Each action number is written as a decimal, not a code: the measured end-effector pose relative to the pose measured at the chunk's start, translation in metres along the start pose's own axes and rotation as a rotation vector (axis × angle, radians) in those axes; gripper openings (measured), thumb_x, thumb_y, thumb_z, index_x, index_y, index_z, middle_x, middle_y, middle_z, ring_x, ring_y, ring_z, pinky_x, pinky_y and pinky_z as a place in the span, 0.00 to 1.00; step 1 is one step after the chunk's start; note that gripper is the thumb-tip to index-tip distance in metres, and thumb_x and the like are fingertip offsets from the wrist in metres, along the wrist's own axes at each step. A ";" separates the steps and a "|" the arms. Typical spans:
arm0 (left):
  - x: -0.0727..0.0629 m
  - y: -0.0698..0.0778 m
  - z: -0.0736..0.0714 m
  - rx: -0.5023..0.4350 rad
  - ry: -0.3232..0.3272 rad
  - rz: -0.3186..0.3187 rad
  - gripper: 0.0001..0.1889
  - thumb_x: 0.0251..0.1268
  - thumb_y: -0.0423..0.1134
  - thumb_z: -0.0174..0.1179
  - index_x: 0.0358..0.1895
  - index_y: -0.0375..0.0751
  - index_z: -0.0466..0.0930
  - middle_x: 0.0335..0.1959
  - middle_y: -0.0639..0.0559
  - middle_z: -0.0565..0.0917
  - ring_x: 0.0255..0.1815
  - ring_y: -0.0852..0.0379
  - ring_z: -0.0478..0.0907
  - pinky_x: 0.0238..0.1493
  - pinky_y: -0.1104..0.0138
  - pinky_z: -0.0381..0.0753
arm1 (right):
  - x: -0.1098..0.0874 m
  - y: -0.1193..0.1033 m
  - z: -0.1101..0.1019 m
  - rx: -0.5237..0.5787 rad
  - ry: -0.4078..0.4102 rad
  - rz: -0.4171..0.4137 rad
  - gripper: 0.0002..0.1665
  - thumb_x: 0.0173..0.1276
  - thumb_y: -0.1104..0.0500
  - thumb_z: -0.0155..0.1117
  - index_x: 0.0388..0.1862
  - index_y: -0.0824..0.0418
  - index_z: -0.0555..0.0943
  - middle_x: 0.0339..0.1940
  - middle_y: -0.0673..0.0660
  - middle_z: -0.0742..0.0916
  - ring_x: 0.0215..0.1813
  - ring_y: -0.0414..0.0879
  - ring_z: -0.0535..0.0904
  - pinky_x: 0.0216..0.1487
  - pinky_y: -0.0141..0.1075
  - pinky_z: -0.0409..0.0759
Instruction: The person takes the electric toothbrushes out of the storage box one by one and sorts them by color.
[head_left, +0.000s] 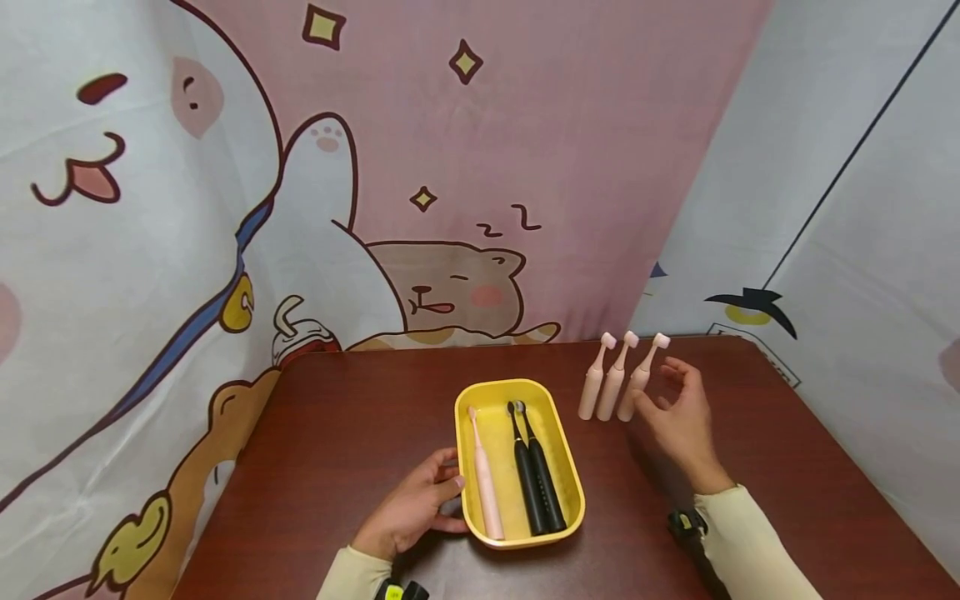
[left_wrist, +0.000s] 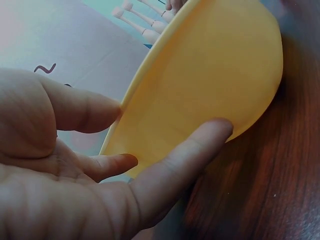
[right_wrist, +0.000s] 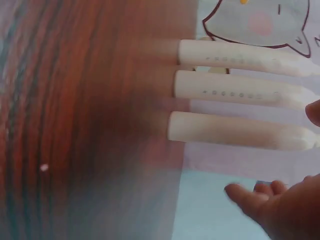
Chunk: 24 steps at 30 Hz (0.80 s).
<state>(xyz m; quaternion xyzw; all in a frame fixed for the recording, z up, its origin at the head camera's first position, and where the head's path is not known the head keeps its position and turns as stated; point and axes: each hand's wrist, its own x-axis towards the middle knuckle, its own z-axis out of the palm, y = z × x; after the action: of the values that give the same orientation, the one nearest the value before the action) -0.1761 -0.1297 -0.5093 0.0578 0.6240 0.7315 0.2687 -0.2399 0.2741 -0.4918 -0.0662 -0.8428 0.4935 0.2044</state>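
Observation:
My left hand [head_left: 414, 504] touches the left side of a yellow tray [head_left: 519, 544], its fingertips against the outer wall in the left wrist view. Inside the tray lie one pink electric toothbrush [head_left: 487, 487] on the left and two black electric toothbrushes [head_left: 527, 479] [head_left: 545, 479] side by side on the right. Three pale pink electric toothbrushes [head_left: 591, 392] [head_left: 611, 392] [head_left: 636, 385] stand upright in a row beyond the tray's right side. Beside the rightmost one is my right hand [head_left: 681, 421], thumb and fingers spread apart. Its fingers hold nothing in the right wrist view.
The dark red-brown wooden table [head_left: 352, 417] carries the tray and the standing toothbrushes. Behind it hangs a cloth [head_left: 585, 167] with cartoon animals, which meets the table's back edge close behind the standing toothbrushes and continues along both sides.

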 end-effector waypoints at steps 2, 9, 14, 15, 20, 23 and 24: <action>0.000 -0.001 0.000 0.002 -0.003 0.004 0.29 0.85 0.34 0.48 0.80 0.30 0.52 0.71 0.25 0.66 0.61 0.42 0.78 0.45 0.46 0.91 | -0.003 -0.006 -0.003 -0.010 0.030 0.013 0.50 0.70 0.57 0.74 0.83 0.61 0.58 0.77 0.68 0.71 0.77 0.64 0.67 0.71 0.67 0.74; -0.001 0.001 0.000 0.003 0.002 -0.004 0.29 0.84 0.33 0.48 0.80 0.30 0.51 0.71 0.25 0.67 0.63 0.41 0.78 0.46 0.45 0.91 | -0.012 -0.036 -0.018 -0.081 0.176 0.009 0.50 0.68 0.51 0.76 0.83 0.57 0.61 0.76 0.65 0.70 0.75 0.60 0.69 0.73 0.52 0.78; -0.002 0.003 0.000 0.011 0.008 -0.005 0.30 0.84 0.33 0.49 0.80 0.29 0.51 0.71 0.24 0.67 0.63 0.41 0.78 0.46 0.45 0.91 | -0.018 -0.054 -0.021 -0.081 0.233 -0.060 0.49 0.66 0.54 0.78 0.81 0.57 0.64 0.75 0.63 0.71 0.72 0.58 0.69 0.55 0.22 0.72; -0.002 0.003 0.000 0.011 0.007 -0.006 0.30 0.84 0.33 0.49 0.80 0.29 0.51 0.71 0.24 0.67 0.63 0.41 0.78 0.46 0.45 0.91 | -0.020 -0.058 -0.021 -0.076 0.241 -0.083 0.49 0.65 0.55 0.78 0.81 0.58 0.65 0.74 0.64 0.72 0.71 0.58 0.69 0.53 0.21 0.71; -0.001 0.002 0.000 0.007 0.005 -0.003 0.29 0.84 0.33 0.49 0.80 0.30 0.52 0.71 0.25 0.67 0.63 0.41 0.79 0.46 0.46 0.91 | -0.029 -0.083 -0.015 -0.048 0.247 -0.186 0.48 0.63 0.59 0.79 0.78 0.62 0.66 0.70 0.66 0.73 0.68 0.54 0.70 0.53 0.20 0.70; -0.001 0.001 0.000 0.006 0.006 0.001 0.29 0.84 0.33 0.49 0.80 0.30 0.52 0.71 0.25 0.68 0.62 0.41 0.79 0.45 0.46 0.91 | -0.034 -0.094 -0.010 -0.028 0.228 -0.234 0.47 0.63 0.61 0.78 0.78 0.64 0.67 0.70 0.65 0.73 0.67 0.49 0.70 0.54 0.19 0.71; -0.001 0.001 0.000 0.007 0.007 0.001 0.29 0.84 0.33 0.49 0.80 0.29 0.52 0.70 0.25 0.68 0.62 0.41 0.79 0.45 0.46 0.91 | -0.036 -0.097 -0.008 -0.018 0.218 -0.247 0.47 0.63 0.61 0.78 0.78 0.64 0.67 0.70 0.65 0.73 0.67 0.48 0.69 0.54 0.20 0.71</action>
<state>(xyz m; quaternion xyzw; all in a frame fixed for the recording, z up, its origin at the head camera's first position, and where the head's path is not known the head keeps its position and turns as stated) -0.1753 -0.1302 -0.5076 0.0565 0.6274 0.7297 0.2659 -0.1954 0.2210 -0.4150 -0.0172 -0.8217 0.4471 0.3530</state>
